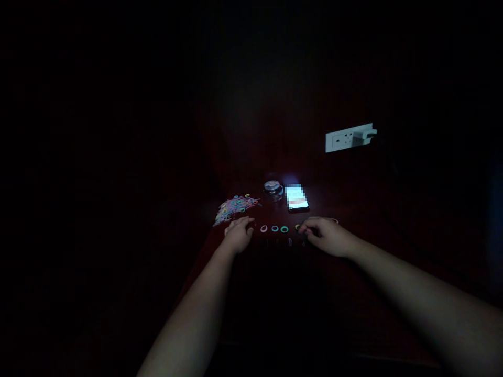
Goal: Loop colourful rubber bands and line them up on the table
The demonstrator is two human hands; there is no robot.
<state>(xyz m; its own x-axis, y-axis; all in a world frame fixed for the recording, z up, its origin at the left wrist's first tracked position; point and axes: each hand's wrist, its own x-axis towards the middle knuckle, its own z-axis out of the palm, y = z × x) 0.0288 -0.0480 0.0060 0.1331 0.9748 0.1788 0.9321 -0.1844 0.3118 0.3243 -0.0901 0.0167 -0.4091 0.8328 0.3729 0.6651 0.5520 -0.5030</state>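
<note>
Nearest: two bare forearms, right one (412,277), left one (196,314), reaching over a dark red tabletop (275,267). Very low light.

Left hand (238,235): palm down beside the pile, fingers slightly spread, thumb apart from index. Too dark to tell if it touches the surface.

Right hand (330,235): fingers curled, tips bunched at a yellow ring (296,228), partly hidden. Can't tell whether they pinch it.

Row between the hands, left to right: pink ring (261,229), blue ring (272,229), green ring (282,229), then the yellow. Small, round, thin bands, lying flat, spaced apart. Faint small pieces (290,242) in a second row on the near side; too dim to identify.

Pile (236,206) past the left hand: tangled pastel strands, pink/purple/teal, with coloured rings on top.

Jar (276,195): round, pale top, behind the row; contents unreadable. Phone (297,200) just right of it, screen lit. Wall socket (341,141) beyond, plug (368,135) in its right side.
</note>
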